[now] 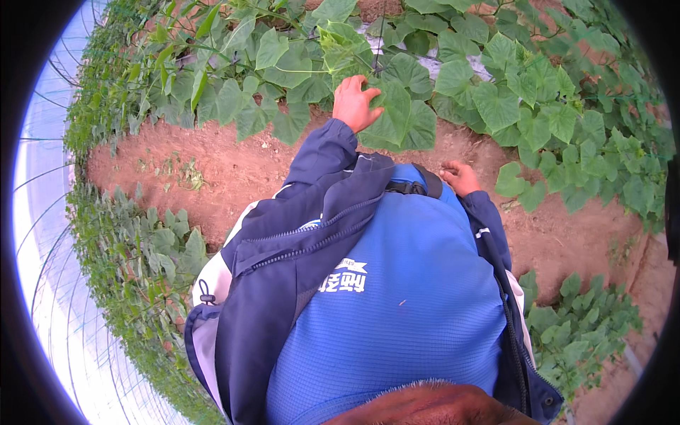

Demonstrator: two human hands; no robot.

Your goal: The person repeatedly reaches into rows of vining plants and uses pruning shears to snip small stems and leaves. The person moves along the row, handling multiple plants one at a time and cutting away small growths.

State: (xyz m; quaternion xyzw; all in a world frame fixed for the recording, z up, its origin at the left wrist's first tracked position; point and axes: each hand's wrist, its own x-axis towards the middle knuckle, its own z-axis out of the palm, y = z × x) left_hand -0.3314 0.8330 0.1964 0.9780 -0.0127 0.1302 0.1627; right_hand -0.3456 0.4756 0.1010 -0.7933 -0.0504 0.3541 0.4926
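Observation:
My left hand (356, 103) reaches into the row of cucumber-like vines in front of me. Its thumb and forefinger are apart over a broad green leaf (391, 114), while the other fingers bend toward the stems. Foliage hides whether those fingers grip anything. A dark support string (379, 45) runs up beside the hand, and pale young leaves (340, 45) stand just beyond it. Lower and to the right, my right hand (461, 178) hangs near my waist with loosely bent fingers and nothing visible in them.
Bare reddish soil (212, 154) forms a path between the rows. More vines (536, 101) spread to the right, and low plants (574, 324) grow behind me. Clear greenhouse film (45, 212) on thin hoops curves along the left. A waist strap buckle (406, 187) crosses my front.

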